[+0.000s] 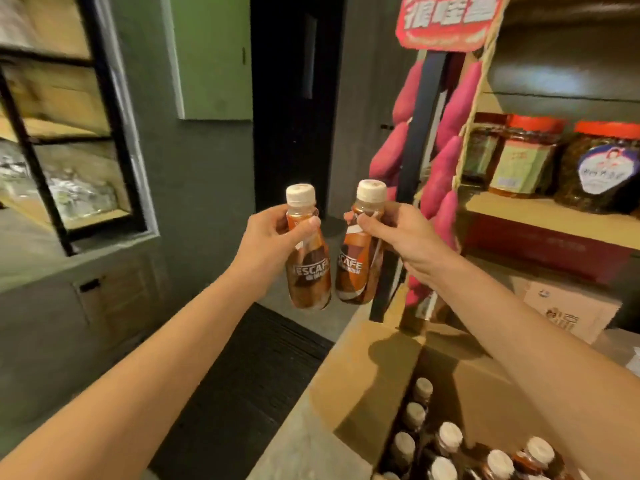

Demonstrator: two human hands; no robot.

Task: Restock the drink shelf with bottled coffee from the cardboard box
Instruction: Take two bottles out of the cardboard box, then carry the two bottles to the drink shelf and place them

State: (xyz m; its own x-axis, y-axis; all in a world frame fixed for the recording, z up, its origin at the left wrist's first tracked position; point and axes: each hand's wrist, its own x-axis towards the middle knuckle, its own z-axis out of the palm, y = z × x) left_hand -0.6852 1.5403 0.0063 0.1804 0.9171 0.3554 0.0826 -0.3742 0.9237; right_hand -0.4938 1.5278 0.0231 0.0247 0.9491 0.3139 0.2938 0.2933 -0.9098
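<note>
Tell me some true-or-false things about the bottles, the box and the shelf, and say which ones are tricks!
1. The left hand holds the left bottle and the right hand holds the right bottle. True.
2. Both held bottles have lost their caps. False: each has a pale cap on.
3. The cardboard box is empty. False: more capped bottles stand in it.
4. Jars with red lids sit on the shelf at the right. True.
</note>
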